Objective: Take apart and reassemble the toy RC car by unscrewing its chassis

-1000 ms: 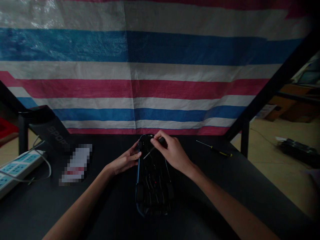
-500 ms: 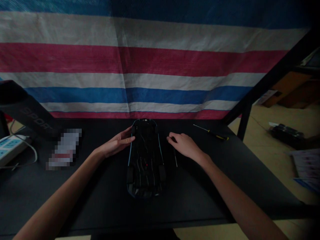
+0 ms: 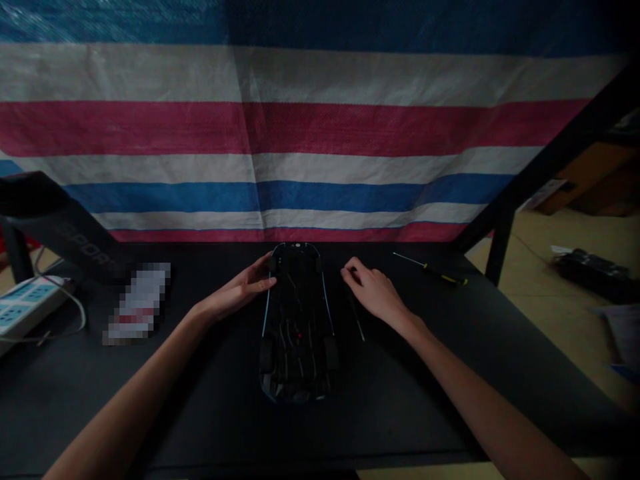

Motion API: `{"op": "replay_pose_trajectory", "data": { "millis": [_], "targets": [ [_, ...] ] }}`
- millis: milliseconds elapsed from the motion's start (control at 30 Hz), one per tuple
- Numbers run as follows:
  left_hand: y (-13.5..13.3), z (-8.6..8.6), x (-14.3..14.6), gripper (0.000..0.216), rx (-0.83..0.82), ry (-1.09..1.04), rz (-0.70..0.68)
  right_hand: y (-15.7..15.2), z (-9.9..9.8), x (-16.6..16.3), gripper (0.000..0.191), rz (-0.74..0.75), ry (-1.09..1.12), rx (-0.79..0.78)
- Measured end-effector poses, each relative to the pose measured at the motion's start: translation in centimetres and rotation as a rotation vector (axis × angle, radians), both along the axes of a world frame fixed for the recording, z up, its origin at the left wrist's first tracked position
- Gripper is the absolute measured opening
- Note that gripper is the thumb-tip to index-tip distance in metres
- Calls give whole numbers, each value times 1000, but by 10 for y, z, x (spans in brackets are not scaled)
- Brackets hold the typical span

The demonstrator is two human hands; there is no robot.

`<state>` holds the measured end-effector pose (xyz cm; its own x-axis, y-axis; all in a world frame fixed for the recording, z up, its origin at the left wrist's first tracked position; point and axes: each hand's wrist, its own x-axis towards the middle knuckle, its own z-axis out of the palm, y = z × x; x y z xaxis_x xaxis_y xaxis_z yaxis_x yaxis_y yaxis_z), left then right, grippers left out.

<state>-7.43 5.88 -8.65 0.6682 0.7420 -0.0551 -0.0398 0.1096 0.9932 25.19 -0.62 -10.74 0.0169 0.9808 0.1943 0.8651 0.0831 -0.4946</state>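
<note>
Screwdriver (image 3: 360, 326) partly hidden, model car (image 3: 299, 313) dim

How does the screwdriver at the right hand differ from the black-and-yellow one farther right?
Position: the dark screwdriver is at the right hand, partly hidden by it; the black-and-yellow screwdriver lies apart from both hands.
Direction: the dark screwdriver's shaft points toward the person, the black-and-yellow screwdriver's away and leftward.
Shared: thin shafts, both right of the upturned toy car.

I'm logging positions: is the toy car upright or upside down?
Upside down: the toy car shows its dark underside and wheels facing up, with the left hand at its side.
</note>
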Motion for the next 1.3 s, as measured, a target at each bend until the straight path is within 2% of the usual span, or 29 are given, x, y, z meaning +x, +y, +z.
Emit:
{"op": "replay_pose_trajectory", "data": {
  "millis": [100, 200, 300, 400, 500, 933, 1300],
  "targets": [
    [6, -3, -5, 87, 19, 31, 32, 9, -5, 7, 20, 43, 118, 59],
    [19, -12, -10, 76, 79, 45, 127, 17, -13, 12, 19, 58, 224, 129],
    [30, -21, -13, 69, 387, 155, 223, 22, -20, 14, 20, 68, 294, 159],
    [29, -24, -10, 58, 696, 373, 227, 24, -25, 16, 20, 98, 323, 151],
    [23, -22, -7, 46, 848, 504, 199, 25, -28, 16, 20, 108, 322, 137],
    [26, -22, -7, 43, 893, 541, 204, 27, -28, 13, 19, 82, 267, 130],
    [27, -27, -7, 49, 826, 515, 209, 27, -26, 15, 19, 85, 228, 96]
  ]
}}
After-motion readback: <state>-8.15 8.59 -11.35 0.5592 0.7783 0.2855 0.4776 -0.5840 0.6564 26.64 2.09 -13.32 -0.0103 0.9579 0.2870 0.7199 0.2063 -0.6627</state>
